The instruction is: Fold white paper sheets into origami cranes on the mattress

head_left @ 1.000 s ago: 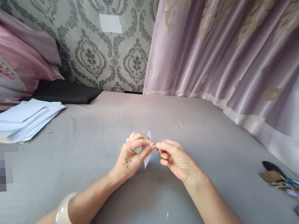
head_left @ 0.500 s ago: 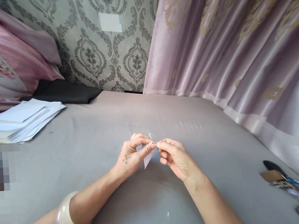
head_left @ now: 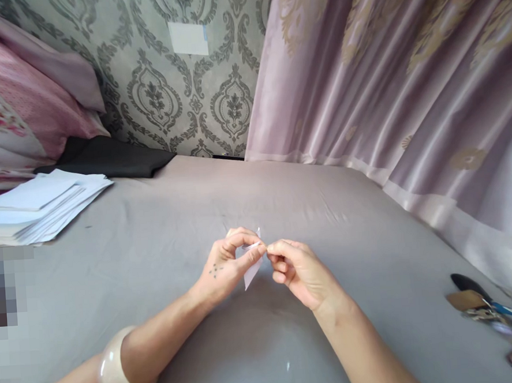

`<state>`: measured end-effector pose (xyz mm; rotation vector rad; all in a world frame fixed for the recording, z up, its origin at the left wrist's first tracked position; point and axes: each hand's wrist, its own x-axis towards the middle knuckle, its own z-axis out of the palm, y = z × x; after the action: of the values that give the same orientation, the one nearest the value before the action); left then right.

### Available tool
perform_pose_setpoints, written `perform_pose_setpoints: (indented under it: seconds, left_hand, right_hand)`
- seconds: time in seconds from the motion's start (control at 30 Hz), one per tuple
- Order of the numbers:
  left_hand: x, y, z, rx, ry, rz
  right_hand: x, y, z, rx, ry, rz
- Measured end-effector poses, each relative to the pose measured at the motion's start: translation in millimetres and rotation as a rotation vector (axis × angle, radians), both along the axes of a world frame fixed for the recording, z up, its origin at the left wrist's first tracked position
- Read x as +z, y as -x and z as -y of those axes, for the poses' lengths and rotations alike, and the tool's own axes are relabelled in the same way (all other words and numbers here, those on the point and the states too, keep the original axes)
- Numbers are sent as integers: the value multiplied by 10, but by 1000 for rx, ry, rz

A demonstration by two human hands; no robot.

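Observation:
Between the thumb and fingers of my left hand (head_left: pixel 232 259) is a small folded piece of white paper (head_left: pixel 253 274). One pointed corner hangs below the thumb, and a thin tip shows above the fingers. My right hand (head_left: pixel 298 270) is closed in a pinch right against the left fingertips, at the paper's right end. What lies between the right thumb and forefinger is too small and covered to make out fully. Both hands are held over the grey sheet (head_left: pixel 231 349). A wide cream bangle (head_left: pixel 117 370) sits on my left forearm.
A stack of white paper (head_left: pixel 44 204) lies at the left, before a folded black cloth (head_left: pixel 115 157). Keys (head_left: pixel 484 314) with a brown tag and blue strap lie at the right edge. Pink curtains (head_left: pixel 331 83) hang along the back right.
The paper's lower corner has tilted slightly left and its upper tip shows less. Both hands keep nearly the same place and the same pinch.

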<state>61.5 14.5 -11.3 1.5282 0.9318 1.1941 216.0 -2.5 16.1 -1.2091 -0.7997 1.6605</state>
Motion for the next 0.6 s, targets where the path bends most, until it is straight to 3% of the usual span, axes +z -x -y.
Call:
perform_pose_setpoints:
  seconds: [0.1,0.3,0.6]
  left_hand:
    - [19,-7,0,-40,79,67]
    - [41,14,-79,-158,485,415]
    - [-8,57,-190,-162,523,619]
  right_hand:
    - [12,8,10,5,-15,0]
    - [-30,-1,-20,-86,-102,104]
    - [-95,13,-73,-147,-98,117]
